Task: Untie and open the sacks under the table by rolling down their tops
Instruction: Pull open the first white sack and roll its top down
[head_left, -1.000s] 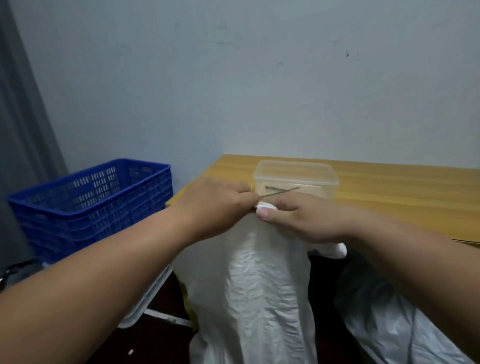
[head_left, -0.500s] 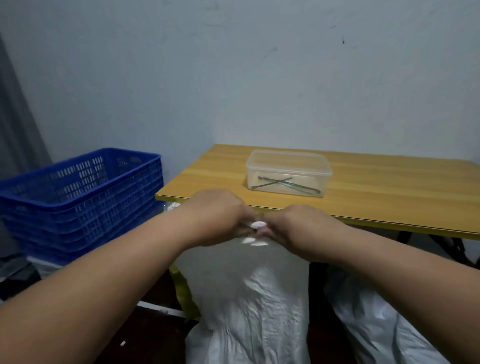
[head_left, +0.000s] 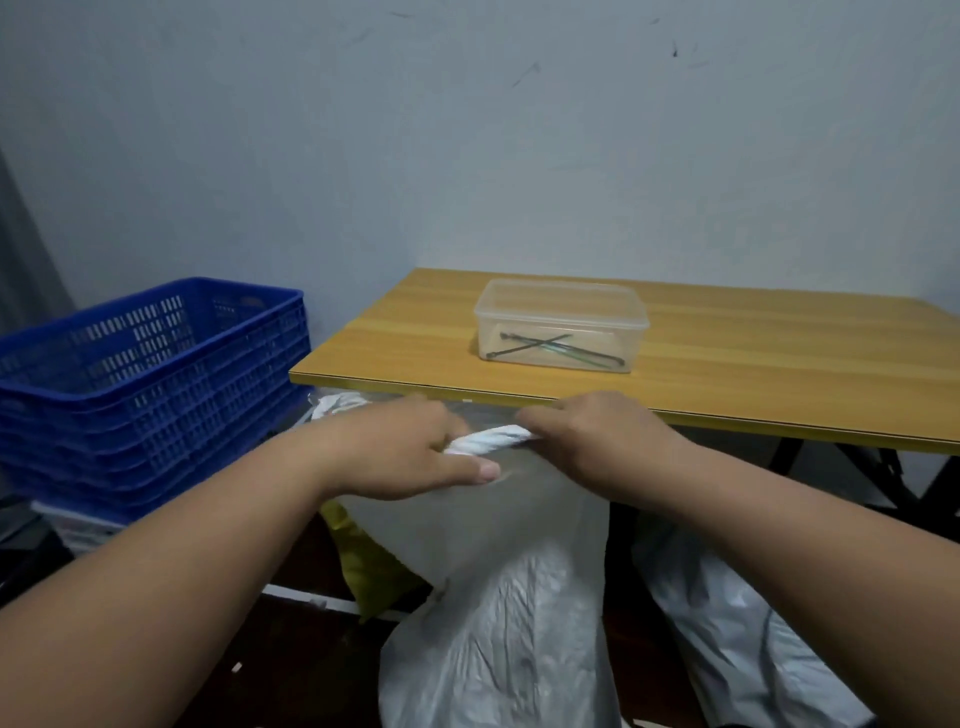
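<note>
Nearest us, just in front of the wooden table (head_left: 727, 353), the white sack (head_left: 498, 597) stands upright with its top drawn up level with the table's front edge. We grasp that top with both hands: our left hand (head_left: 410, 447) curls round one end of the twisted neck (head_left: 491, 439), thumb stretched beneath it, and our right hand (head_left: 587, 436) closes on the other end, so the twist lies taut between them. We judge the untying step is in hand, with the rolling down not yet begun. The next move likely calls for unwinding the twist, spreading the mouth, then folding the rim outward and down. A second sack (head_left: 737, 613) lies under the table to the right, its top out of sight. On the table sits a clear lidded box (head_left: 561, 322) holding thin dark ties. Left of the table stand stacked blue crates (head_left: 145, 384).
</note>
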